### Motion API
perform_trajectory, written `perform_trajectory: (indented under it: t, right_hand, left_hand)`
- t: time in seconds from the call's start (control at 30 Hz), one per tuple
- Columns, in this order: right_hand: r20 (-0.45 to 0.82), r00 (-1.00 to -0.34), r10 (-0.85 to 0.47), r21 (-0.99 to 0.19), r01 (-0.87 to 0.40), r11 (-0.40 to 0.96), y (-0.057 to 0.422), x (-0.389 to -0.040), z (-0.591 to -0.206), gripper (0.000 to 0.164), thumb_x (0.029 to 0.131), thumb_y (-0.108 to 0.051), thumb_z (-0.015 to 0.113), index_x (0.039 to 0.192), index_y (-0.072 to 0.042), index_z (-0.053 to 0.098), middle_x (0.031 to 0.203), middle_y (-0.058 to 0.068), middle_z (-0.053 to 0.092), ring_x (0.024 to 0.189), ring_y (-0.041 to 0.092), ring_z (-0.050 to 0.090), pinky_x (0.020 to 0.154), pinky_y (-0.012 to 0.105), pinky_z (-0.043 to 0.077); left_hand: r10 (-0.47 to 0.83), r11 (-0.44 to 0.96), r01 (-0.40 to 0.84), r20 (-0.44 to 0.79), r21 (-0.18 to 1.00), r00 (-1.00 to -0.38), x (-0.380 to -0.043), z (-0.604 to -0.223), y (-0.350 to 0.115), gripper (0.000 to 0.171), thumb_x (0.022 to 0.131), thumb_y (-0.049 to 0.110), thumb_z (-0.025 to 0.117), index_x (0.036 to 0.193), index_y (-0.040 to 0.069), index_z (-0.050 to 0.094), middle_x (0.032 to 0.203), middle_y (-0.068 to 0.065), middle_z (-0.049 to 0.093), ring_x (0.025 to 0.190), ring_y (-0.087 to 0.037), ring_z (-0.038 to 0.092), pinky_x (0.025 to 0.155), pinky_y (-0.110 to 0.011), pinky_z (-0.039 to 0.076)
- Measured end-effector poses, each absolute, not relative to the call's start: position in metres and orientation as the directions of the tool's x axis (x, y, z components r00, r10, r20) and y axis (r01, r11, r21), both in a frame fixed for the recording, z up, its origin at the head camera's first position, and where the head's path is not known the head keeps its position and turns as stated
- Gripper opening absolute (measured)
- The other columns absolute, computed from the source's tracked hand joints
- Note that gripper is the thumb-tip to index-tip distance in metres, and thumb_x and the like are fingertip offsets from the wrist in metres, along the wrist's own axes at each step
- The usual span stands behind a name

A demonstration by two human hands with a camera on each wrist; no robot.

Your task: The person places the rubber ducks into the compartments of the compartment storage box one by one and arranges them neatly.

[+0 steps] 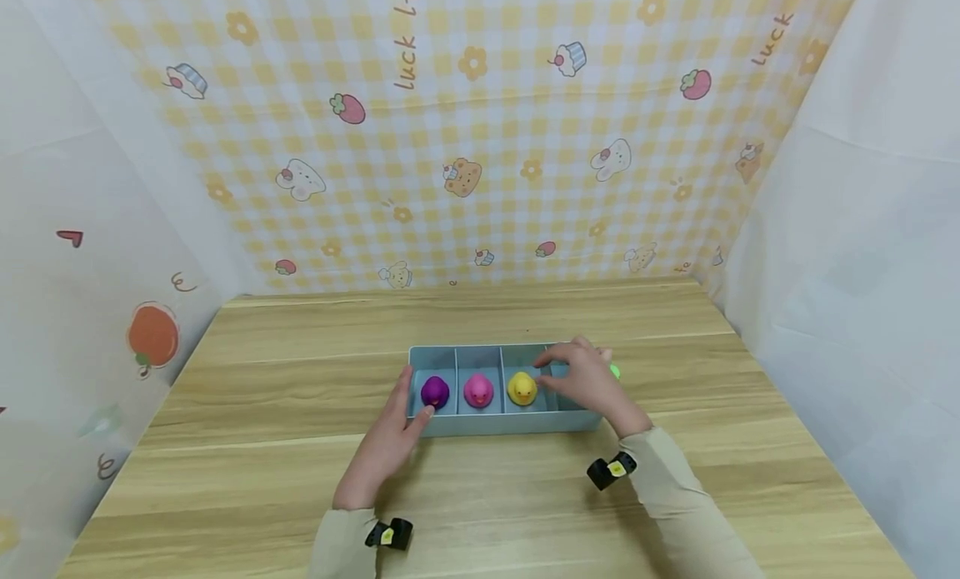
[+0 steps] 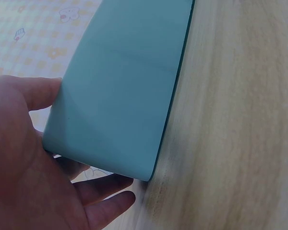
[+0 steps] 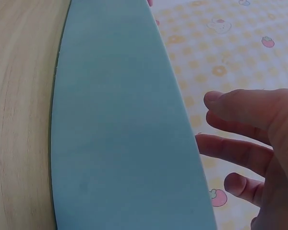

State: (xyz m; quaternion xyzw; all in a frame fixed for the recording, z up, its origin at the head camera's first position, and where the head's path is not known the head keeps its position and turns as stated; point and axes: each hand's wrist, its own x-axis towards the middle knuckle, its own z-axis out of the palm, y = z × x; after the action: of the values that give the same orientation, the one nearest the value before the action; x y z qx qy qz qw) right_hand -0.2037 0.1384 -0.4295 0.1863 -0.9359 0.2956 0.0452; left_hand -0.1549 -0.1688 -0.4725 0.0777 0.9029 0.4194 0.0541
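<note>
A blue-grey box (image 1: 510, 424) with a row of compartments lies lengthwise across the table. From the left, a purple rubber duck (image 1: 435, 392), a pink rubber duck (image 1: 478, 391) and a yellow rubber duck (image 1: 522, 388) each sit in their own compartment. My left hand (image 1: 392, 433) grips the box's left end, thumb at the front rim and fingers round the end wall. Over the right part of the box, my right hand (image 1: 588, 381) holds nothing, its thumb and forefinger spread apart just right of the yellow duck. A bright green thing (image 1: 615, 371) peeks out behind it, mostly hidden.
The wooden table (image 1: 300, 337) extends around the box on every side. A checked cloth (image 1: 480, 212) hangs behind it, with white cloth walls (image 1: 847, 229) at the sides. Each wrist carries a small black camera (image 1: 611, 471).
</note>
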Motion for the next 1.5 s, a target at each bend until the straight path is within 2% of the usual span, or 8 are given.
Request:
perform_trajectory:
  t: [0.3,0.5,0.6,0.83,1.17,1.5]
  right_hand:
    - [0.236,-0.917,-0.321,-0.564,-0.398,0.724,0.154,-0.204,-0.430,0.021,0.078,-0.018,0.079,0.097,-0.014,0.075,0.100,-0.001,0.073,0.085,0.029,0.049,0.071,0.041,0.015]
    - [0.249,-0.924,-0.290,-0.580,-0.382,0.719,0.172,-0.205,-0.429,0.020,0.078,-0.019,0.078,0.097,-0.015,0.075,0.099,0.001,0.074,0.086,0.029,0.051,0.076,0.042,0.025]
    - [0.242,-0.935,-0.259,-0.589,-0.354,0.727,0.181,-0.205,-0.426,0.021,0.079,-0.020,0.078,0.099,-0.014,0.074,0.101,0.002,0.073,0.088,0.029,0.051,0.079,0.045,0.023]
    - [0.228,-0.949,-0.218,-0.594,-0.313,0.741,0.195,-0.204,-0.427,0.022,0.081,-0.019,0.076,0.102,-0.010,0.074,0.106,0.006,0.072,0.093,0.031,0.052,0.078,0.041,0.033]
    - [0.193,-0.968,-0.159,-0.612,-0.245,0.752,0.212,-0.203,-0.428,0.021,0.083,-0.019,0.074,0.102,-0.012,0.073,0.107,0.009,0.071,0.095,0.035,0.051,0.083,0.059,0.023]
    - [0.193,-0.975,-0.108,-0.585,-0.202,0.785,0.223,-0.207,-0.435,0.019,0.082,-0.020,0.075,0.099,-0.012,0.074,0.103,0.010,0.072,0.086,0.030,0.050,0.077,0.052,0.022]
  left_hand:
    - [0.183,0.640,0.096,-0.030,0.762,-0.983,-0.155,-0.472,-0.169,0.072,0.101,0.031,0.046,0.155,0.010,0.002,0.160,-0.016,0.007,0.145,-0.038,0.013,0.115,-0.056,0.018]
    - [0.182,0.636,0.090,-0.036,0.766,-0.983,-0.156,-0.473,-0.169,0.073,0.101,0.031,0.047,0.155,0.011,0.002,0.160,-0.016,0.008,0.145,-0.038,0.014,0.115,-0.056,0.018]
    - [0.184,0.635,0.086,-0.043,0.768,-0.982,-0.156,-0.473,-0.169,0.073,0.101,0.032,0.046,0.155,0.012,0.001,0.160,-0.016,0.007,0.145,-0.038,0.013,0.115,-0.056,0.018]
    - [0.187,0.624,0.085,-0.043,0.777,-0.981,-0.157,-0.473,-0.170,0.073,0.101,0.031,0.046,0.155,0.012,0.000,0.161,-0.014,0.006,0.146,-0.035,0.012,0.116,-0.054,0.017]
    - [0.184,0.626,0.060,-0.073,0.777,-0.980,-0.156,-0.476,-0.169,0.074,0.101,0.033,0.046,0.155,0.015,-0.001,0.161,-0.013,0.007,0.146,-0.034,0.011,0.116,-0.053,0.017]
    - [0.182,0.633,0.056,-0.077,0.772,-0.980,-0.156,-0.474,-0.169,0.074,0.101,0.034,0.045,0.155,0.015,-0.001,0.161,-0.014,0.007,0.146,-0.035,0.011,0.116,-0.054,0.016]
